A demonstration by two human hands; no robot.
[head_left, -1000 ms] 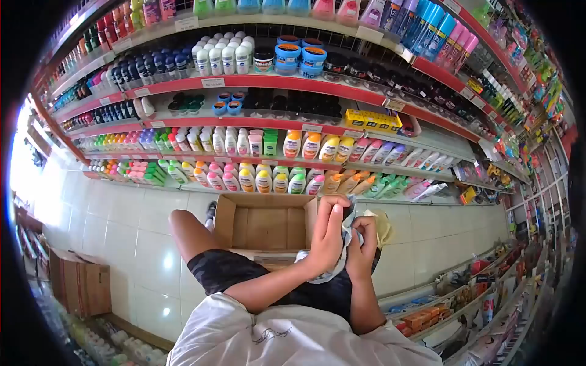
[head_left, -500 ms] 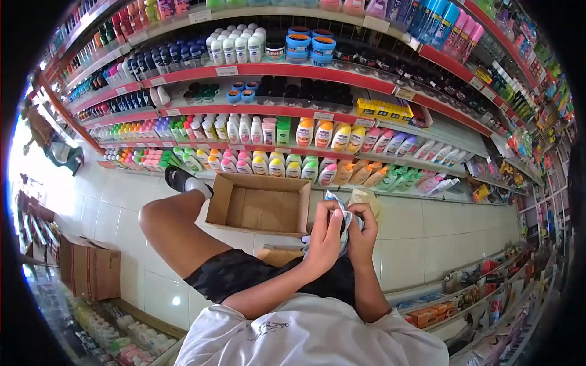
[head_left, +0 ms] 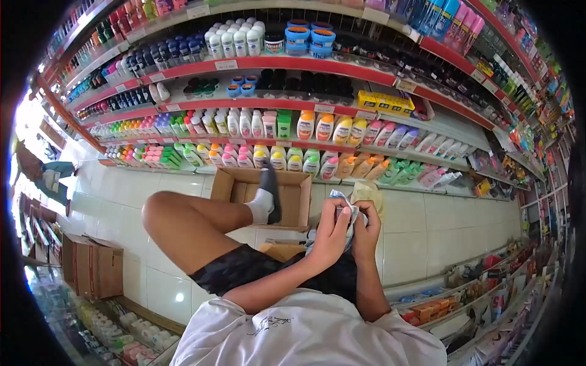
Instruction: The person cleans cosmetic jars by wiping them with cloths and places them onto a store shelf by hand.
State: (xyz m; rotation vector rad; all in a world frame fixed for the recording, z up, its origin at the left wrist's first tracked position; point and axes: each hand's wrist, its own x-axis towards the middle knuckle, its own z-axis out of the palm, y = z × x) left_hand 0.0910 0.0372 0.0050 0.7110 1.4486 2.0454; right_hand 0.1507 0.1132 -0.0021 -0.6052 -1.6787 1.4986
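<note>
Both my hands are in front of my lap, working on a crumpled white-and-blue cloth or wrapper [head_left: 352, 227] whose exact kind I cannot make out. My left hand [head_left: 330, 236] pinches it from the left side, fingers curled. My right hand [head_left: 367, 234] is closed on its right side, with the two thumbs near each other. Just behind the hands lies a pale yellow crumpled bag [head_left: 375, 198] on the floor. An open cardboard box [head_left: 297, 198] stands to the left of the hands, and my foot in a sock and dark slipper [head_left: 273, 204] is over it.
Shelves ahead carry rows of lotion bottles [head_left: 325, 127], roll-on bottles and jars [head_left: 297, 41]. A brown cardboard piece [head_left: 284, 251] lies by my lap. Another carton [head_left: 94, 268] stands at the left. A low shelf with packets [head_left: 430, 311] runs along the right. A person [head_left: 49, 177] is at far left.
My leg has swung right, bringing the foot from beside the box to over it. My hands still hold the crumpled thing, which has shifted slightly. The person at far left has changed posture.
</note>
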